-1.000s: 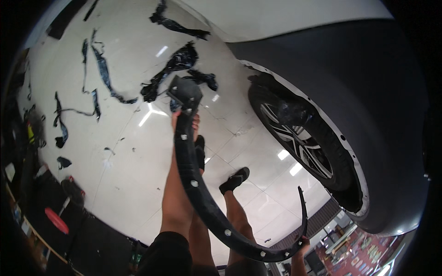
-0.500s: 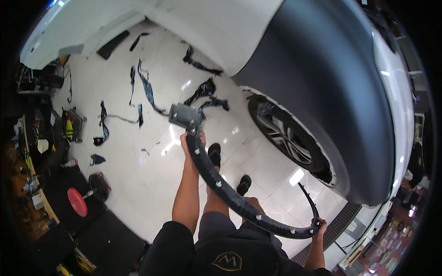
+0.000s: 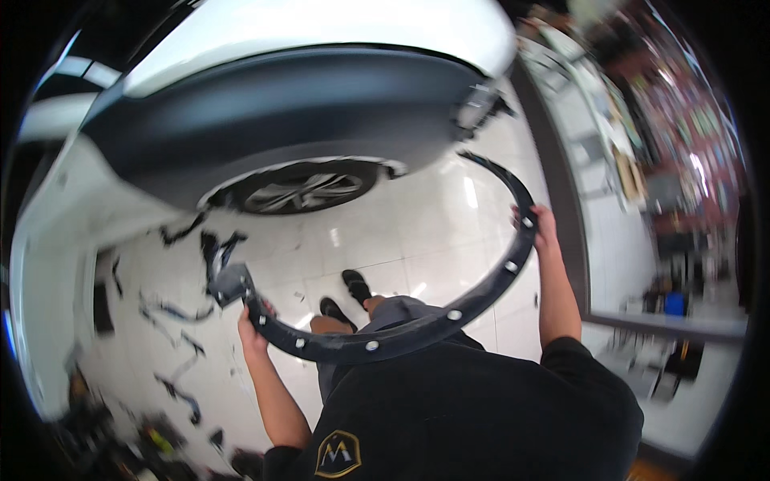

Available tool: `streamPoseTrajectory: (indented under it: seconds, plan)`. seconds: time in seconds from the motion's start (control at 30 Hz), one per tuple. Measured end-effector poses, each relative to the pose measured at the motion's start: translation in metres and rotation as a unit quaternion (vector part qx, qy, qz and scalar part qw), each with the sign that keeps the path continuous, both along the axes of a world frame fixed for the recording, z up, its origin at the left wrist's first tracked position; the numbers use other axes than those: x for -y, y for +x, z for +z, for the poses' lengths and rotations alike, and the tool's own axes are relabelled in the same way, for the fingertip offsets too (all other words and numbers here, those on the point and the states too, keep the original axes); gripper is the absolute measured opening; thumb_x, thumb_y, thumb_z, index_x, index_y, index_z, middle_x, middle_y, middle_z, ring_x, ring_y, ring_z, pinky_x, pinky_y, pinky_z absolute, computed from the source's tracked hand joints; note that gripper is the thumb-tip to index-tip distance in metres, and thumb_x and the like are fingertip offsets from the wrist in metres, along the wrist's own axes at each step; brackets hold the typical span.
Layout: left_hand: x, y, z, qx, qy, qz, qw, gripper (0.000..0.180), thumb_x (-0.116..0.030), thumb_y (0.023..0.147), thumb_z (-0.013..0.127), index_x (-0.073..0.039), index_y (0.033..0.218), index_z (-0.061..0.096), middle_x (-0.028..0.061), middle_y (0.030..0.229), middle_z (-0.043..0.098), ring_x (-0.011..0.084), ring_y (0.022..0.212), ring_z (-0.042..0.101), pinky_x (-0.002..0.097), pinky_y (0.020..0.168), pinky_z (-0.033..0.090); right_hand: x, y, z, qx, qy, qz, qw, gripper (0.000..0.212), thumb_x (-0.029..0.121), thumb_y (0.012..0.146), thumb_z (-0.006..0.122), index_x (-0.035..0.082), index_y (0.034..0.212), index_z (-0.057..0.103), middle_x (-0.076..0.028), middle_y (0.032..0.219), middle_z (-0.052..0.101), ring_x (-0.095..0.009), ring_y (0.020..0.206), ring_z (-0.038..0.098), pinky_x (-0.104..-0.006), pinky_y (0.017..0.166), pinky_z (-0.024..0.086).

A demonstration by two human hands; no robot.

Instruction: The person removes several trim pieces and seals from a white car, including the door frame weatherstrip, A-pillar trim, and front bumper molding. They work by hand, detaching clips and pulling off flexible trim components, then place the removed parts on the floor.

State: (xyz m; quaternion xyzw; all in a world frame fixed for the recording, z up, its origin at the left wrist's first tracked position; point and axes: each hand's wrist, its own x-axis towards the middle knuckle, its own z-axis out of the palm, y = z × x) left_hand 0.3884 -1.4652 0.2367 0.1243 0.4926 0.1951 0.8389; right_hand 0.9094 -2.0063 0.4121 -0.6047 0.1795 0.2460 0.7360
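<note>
A curved black wheel arch trim point(image 3: 409, 340) with white clips along its inner face spans in front of my body, both ends pointing away from me. My left hand point(image 3: 253, 330) is closed round it near its left end, just below a wider grey end piece. Further round on the right, my right hand point(image 3: 545, 228) grips it, with the thin tip reaching on toward the car. The car's dark grey fender point(image 3: 313, 108) and its wheel point(image 3: 309, 191) are ahead of me. The trim is apart from the wheel opening. Fingers under the trim are partly hidden.
Crumpled strips of dark film point(image 3: 178, 311) lie about the glossy tiled floor point(image 3: 385, 260) on the left. A dark floor strip point(image 3: 561, 176) runs along the right. Beyond it stand a cluttered table point(image 3: 609, 136) and shelving, blurred.
I have turned to the right, so the car's fender and wheel now lie straight ahead. The trim has swung with me and is held more level, still in both hands.
</note>
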Motion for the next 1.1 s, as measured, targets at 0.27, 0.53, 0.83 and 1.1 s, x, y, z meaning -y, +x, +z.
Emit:
streamPoseTrajectory:
  seconds: [0.27, 0.53, 0.83, 1.1]
  plan:
    - [0.139, 0.083, -0.122, -0.048, -0.059, -0.260, 0.962, 0.033, -0.017, 0.102, 0.035, 0.005, 0.117, 0.054, 0.0214, 0.104, 0.066, 0.0328, 0.099, 0.066, 0.0455, 0.096, 0.053, 0.108, -0.072, 0.110, 0.145, -0.034, -0.108, 0.983, 0.047, 0.009, 0.080, 0.039, -0.001, 0.124, 0.051, -0.024, 0.100, 0.065, -0.033, 0.079, 0.066, -0.0462, 0.071, 0.058]
    - [0.300, 0.166, -0.065, 0.036, -0.155, -0.420, 0.893, 0.033, -0.029, 0.100, 0.047, -0.001, 0.113, 0.057, 0.0145, 0.106, 0.066, 0.0278, 0.101, 0.065, 0.0410, 0.092, 0.053, 0.203, -0.191, 0.195, 0.265, -0.205, -0.262, 0.905, 0.038, 0.011, 0.078, 0.040, -0.002, 0.111, 0.054, -0.018, 0.092, 0.068, -0.025, 0.068, 0.065, -0.0395, 0.060, 0.056]
    - [0.447, 0.208, 0.014, 0.197, -0.158, -0.354, 0.901, 0.032, -0.022, 0.096, 0.050, 0.003, 0.115, 0.054, 0.0176, 0.111, 0.067, 0.0335, 0.110, 0.063, 0.0473, 0.103, 0.047, 0.397, -0.238, 0.171, 0.316, -0.187, -0.372, 0.852, 0.027, 0.017, 0.086, 0.051, 0.002, 0.105, 0.063, -0.009, 0.089, 0.066, -0.018, 0.072, 0.061, -0.0331, 0.068, 0.051]
    - [0.551, 0.202, 0.101, 0.177, -0.291, -0.166, 0.925, 0.031, -0.029, 0.100, 0.046, 0.000, 0.109, 0.052, 0.0201, 0.122, 0.059, 0.0374, 0.127, 0.053, 0.0543, 0.110, 0.040, 0.468, -0.149, 0.009, 0.120, -0.140, -0.344, 0.921, 0.009, 0.007, 0.075, 0.052, 0.005, 0.081, 0.058, -0.006, 0.081, 0.060, -0.021, 0.077, 0.062, -0.0362, 0.075, 0.052]
